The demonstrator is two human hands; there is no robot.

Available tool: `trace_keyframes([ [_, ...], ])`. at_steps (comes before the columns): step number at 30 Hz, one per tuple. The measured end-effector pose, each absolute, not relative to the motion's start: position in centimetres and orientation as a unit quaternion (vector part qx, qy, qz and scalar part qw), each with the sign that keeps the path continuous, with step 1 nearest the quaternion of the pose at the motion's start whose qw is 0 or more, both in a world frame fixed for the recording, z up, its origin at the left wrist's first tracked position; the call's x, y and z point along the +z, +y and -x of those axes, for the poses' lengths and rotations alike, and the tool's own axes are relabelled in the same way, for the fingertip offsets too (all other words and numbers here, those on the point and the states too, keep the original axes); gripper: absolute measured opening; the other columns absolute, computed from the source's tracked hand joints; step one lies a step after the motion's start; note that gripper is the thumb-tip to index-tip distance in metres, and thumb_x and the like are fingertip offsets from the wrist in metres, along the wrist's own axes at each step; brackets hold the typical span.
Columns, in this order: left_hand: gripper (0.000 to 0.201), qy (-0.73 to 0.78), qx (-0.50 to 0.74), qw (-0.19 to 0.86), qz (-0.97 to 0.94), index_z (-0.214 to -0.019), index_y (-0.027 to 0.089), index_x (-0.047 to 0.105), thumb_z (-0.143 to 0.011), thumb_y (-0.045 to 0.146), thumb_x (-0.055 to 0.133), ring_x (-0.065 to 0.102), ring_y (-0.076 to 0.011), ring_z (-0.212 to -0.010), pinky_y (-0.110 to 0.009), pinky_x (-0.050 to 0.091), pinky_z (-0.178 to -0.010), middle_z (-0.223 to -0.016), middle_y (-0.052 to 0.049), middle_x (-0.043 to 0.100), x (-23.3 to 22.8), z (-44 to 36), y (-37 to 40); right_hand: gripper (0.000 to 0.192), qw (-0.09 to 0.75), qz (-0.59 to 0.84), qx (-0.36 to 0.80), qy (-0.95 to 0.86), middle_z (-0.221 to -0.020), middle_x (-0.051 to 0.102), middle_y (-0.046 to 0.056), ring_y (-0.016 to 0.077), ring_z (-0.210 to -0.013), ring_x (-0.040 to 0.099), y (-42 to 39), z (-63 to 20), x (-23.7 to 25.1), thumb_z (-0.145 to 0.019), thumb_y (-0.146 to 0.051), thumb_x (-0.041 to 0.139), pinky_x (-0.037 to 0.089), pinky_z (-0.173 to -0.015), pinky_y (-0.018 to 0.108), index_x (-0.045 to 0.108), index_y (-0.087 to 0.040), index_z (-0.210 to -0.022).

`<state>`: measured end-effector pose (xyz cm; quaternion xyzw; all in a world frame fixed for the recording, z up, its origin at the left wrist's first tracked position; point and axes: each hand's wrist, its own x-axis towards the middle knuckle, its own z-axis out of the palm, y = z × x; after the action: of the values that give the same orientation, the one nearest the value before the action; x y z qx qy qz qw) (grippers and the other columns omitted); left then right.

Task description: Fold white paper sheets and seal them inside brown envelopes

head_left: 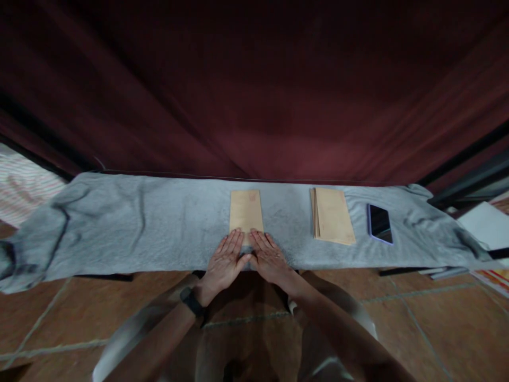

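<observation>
A tan paper envelope [245, 208] lies upright in front of me on a grey cloth, with a faint reddish mark near its top right corner. My left hand [226, 261] rests flat on its lower left part, fingers stretched out. On the lower right part lies my right hand [270, 259], also flat with fingers extended. The two thumbs meet near the envelope's bottom edge, and the hands cover that lower end. Off to the right is a small stack of similar tan envelopes [334, 216], slightly fanned, touched by neither hand.
The grey cloth [183, 223] covers a long narrow table. A phone [380, 224] with a purple edge lies right of the stack. Behind the table hangs a dark red curtain [254, 116]. A white object [485, 225] stands at far right. Brown tiles [449, 318] form the floor.
</observation>
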<state>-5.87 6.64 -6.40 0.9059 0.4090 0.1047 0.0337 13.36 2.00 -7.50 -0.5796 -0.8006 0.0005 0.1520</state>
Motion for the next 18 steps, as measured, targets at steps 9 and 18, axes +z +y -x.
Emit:
trace_keyframes([
  [9,0.07,0.442,0.117,0.021,-0.889,-0.16,0.013,0.027,-0.102,0.054,0.031,0.031,-0.0265,-0.151,-0.047,0.028,-0.124,-0.162,-0.015,0.034,-6.3,6.5,6.4,0.062,0.159,0.609,-0.042,-0.776,-0.162,0.033,0.012,0.0236,-0.151,0.033,1.1,-14.7,-7.4,-0.105,-0.041,0.041,0.022,-0.126,0.045,0.027,-0.014,-0.16],
  [18,0.065,0.499,0.134,-0.003,-0.856,-0.152,0.0,0.039,-0.103,0.041,0.027,0.033,-0.0323,-0.15,-0.051,0.027,-0.123,-0.158,-0.023,0.038,-6.4,5.3,5.8,0.062,0.177,0.644,-0.035,-0.743,-0.162,0.031,0.018,0.029,-0.151,0.031,2.3,-13.6,-6.2,-0.106,-0.042,0.038,0.025,-0.125,0.05,0.035,-0.005,-0.155],
])
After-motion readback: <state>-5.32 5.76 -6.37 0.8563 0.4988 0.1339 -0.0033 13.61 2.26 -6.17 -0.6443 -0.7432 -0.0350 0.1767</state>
